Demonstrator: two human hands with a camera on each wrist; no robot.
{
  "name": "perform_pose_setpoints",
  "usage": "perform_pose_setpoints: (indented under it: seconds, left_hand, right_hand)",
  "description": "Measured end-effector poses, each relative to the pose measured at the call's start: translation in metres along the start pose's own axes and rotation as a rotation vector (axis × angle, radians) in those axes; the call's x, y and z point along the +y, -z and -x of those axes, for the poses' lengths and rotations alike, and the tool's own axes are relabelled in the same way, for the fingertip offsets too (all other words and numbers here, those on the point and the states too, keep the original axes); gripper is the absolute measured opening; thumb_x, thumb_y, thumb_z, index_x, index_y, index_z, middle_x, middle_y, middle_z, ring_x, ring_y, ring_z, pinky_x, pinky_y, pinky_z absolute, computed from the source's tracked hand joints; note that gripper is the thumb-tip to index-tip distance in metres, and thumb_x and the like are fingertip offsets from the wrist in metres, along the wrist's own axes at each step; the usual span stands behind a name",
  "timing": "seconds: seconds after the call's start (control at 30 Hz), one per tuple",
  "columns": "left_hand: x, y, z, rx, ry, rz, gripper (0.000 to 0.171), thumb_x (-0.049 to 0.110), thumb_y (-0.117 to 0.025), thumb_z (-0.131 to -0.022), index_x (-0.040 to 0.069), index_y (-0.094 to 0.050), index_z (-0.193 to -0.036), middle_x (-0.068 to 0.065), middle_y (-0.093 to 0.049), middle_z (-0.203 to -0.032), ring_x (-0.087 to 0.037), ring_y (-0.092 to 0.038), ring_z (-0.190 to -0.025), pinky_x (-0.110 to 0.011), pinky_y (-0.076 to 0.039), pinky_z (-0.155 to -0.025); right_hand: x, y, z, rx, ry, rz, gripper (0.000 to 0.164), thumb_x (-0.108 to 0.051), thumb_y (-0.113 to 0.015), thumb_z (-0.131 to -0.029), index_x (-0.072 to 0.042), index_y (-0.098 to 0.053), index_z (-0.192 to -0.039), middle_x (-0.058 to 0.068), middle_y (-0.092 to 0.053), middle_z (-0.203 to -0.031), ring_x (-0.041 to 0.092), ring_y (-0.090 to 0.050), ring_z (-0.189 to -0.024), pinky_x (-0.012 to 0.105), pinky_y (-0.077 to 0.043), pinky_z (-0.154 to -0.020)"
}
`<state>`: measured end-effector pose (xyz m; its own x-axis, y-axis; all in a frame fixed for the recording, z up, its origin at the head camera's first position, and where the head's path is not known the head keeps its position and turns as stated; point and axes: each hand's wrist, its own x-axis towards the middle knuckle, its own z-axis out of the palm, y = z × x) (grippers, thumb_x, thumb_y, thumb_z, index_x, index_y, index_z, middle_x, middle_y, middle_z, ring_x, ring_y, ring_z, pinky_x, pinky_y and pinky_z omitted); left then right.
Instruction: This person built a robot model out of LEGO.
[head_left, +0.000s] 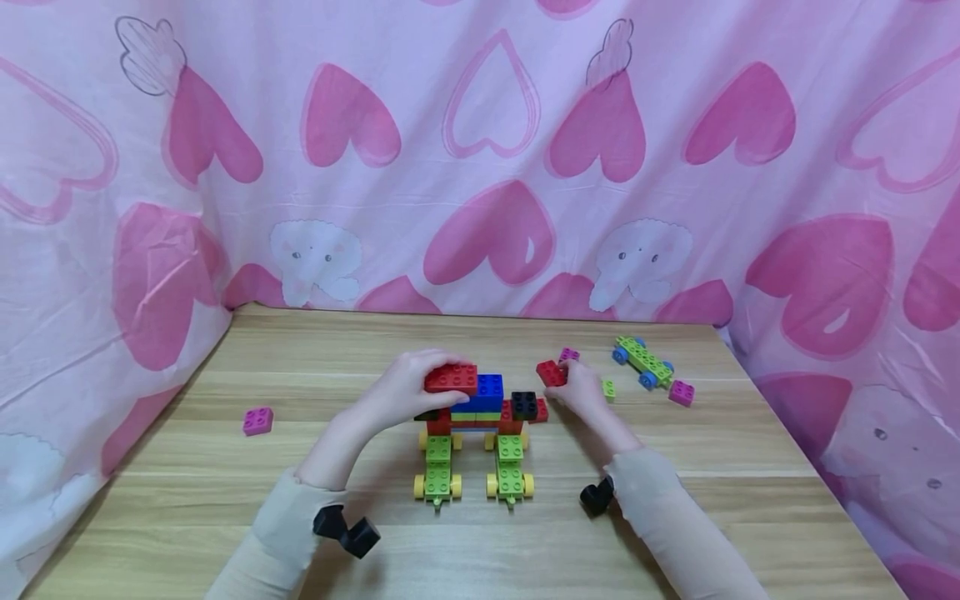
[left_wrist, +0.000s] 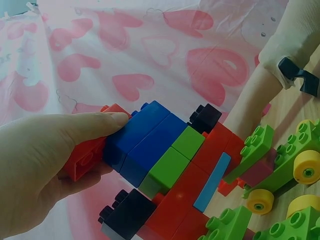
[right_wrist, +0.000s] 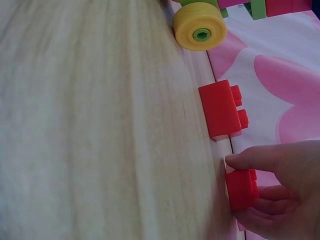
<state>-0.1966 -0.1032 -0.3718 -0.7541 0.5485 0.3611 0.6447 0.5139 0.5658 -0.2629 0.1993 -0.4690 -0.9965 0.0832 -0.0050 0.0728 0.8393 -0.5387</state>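
In the middle of the table stands a toy-brick build with blue bricks (head_left: pixel 489 388), black bricks (head_left: pixel 524 406), red bricks (left_wrist: pixel 186 205) and two green wheeled bases (head_left: pixel 437 482). My left hand (head_left: pixel 401 387) grips a red brick (head_left: pixel 452 377) at the build's upper left, against the blue bricks. Its thumb reaches over to the blue edge in the left wrist view; whether the red brick is attached cannot be told. To the right of the build, my right hand (head_left: pixel 576 390) pinches a small red brick (right_wrist: pixel 241 190) at the tabletop. Between them lies another red brick (right_wrist: pixel 220 110).
Beyond my right hand lie a green wheeled base with blue wheels (head_left: pixel 643 362), a magenta brick (head_left: pixel 682 392), another magenta brick (head_left: pixel 569 355) and a small green brick (head_left: pixel 608 389). A magenta brick (head_left: pixel 258 421) sits at the left. A patterned curtain (head_left: pixel 480 167) hangs behind the table.
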Motion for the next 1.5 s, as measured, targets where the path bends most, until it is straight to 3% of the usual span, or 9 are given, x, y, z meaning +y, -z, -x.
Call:
perform_pose_setpoints:
  seconds: [0.33, 0.57, 0.9, 1.07, 1.27, 1.4, 1.5]
  left_hand:
    - [0.000, 0.000, 0.000, 0.009, -0.016, 0.015, 0.041, 0.024, -0.079, -0.083, 0.006, -0.067, -0.119, -0.011, -0.071, -0.111, -0.020, -0.066, -0.091, -0.028, -0.058, -0.074]
    - [-0.002, -0.002, 0.000, 0.018, -0.029, 0.007, 0.041, 0.024, -0.078, -0.083, 0.006, -0.067, -0.119, -0.011, -0.071, -0.110, -0.020, -0.065, -0.089, -0.027, -0.057, -0.072]
    - [0.001, 0.001, 0.000, -0.005, -0.002, 0.019, 0.041, 0.023, -0.078, -0.084, 0.007, -0.067, -0.120, -0.010, -0.071, -0.111, -0.019, -0.065, -0.091, -0.025, -0.056, -0.074]
    - [0.001, 0.001, 0.000, -0.003, -0.006, 0.020, 0.041, 0.023, -0.078, -0.084, 0.007, -0.067, -0.120, -0.010, -0.071, -0.111, -0.019, -0.065, -0.090, -0.024, -0.056, -0.073]
    - [0.000, 0.001, 0.000, -0.007, 0.005, 0.024, 0.041, 0.023, -0.078, -0.084, 0.007, -0.067, -0.121, -0.010, -0.071, -0.112, -0.020, -0.066, -0.092, -0.024, -0.056, -0.075]
    - [0.000, 0.000, 0.000, -0.009, 0.007, 0.026, 0.041, 0.023, -0.077, -0.084, 0.007, -0.067, -0.121, -0.010, -0.070, -0.113, -0.020, -0.066, -0.094, -0.024, -0.056, -0.076]
    - [0.000, 0.000, 0.000, -0.009, 0.002, 0.028, 0.041, 0.023, -0.077, -0.084, 0.007, -0.067, -0.121, -0.010, -0.071, -0.113, -0.020, -0.066, -0.093, -0.024, -0.056, -0.076]
  right_hand:
    - [-0.001, 0.002, 0.003, 0.000, 0.020, -0.099, 0.059, -0.006, -0.073, -0.079, 0.002, -0.054, -0.134, 0.027, -0.060, -0.125, 0.038, -0.060, -0.109, 0.049, -0.054, -0.093]
    - [-0.011, 0.019, 0.013, 0.008, 0.079, -0.289, 0.053, -0.019, -0.069, -0.090, -0.005, -0.054, -0.138, 0.022, -0.061, -0.127, 0.036, -0.061, -0.111, 0.048, -0.055, -0.091]
    - [-0.044, 0.051, 0.029, 0.074, 0.339, -0.283, 0.046, -0.024, -0.073, -0.088, -0.004, -0.063, -0.128, 0.020, -0.065, -0.121, 0.032, -0.063, -0.100, 0.045, -0.057, -0.085]
    - [-0.062, 0.065, 0.043, 0.073, 0.434, -0.273, 0.043, -0.023, -0.075, -0.086, -0.007, -0.067, -0.125, 0.014, -0.068, -0.115, 0.025, -0.061, -0.094, 0.036, -0.055, -0.078]
    - [-0.077, 0.076, 0.058, 0.026, 0.514, -0.279, 0.039, -0.022, -0.076, -0.085, -0.011, -0.069, -0.121, 0.009, -0.070, -0.112, 0.021, -0.056, -0.087, 0.026, -0.047, -0.069]
    - [-0.081, 0.080, 0.064, -0.026, 0.575, -0.298, 0.036, -0.017, -0.075, -0.085, -0.009, -0.070, -0.120, 0.009, -0.070, -0.112, 0.019, -0.057, -0.087, 0.027, -0.049, -0.070]
    - [-0.082, 0.079, 0.066, -0.068, 0.623, -0.327, 0.036, -0.012, -0.075, -0.085, -0.006, -0.069, -0.120, 0.011, -0.069, -0.114, 0.020, -0.059, -0.092, 0.032, -0.054, -0.079]
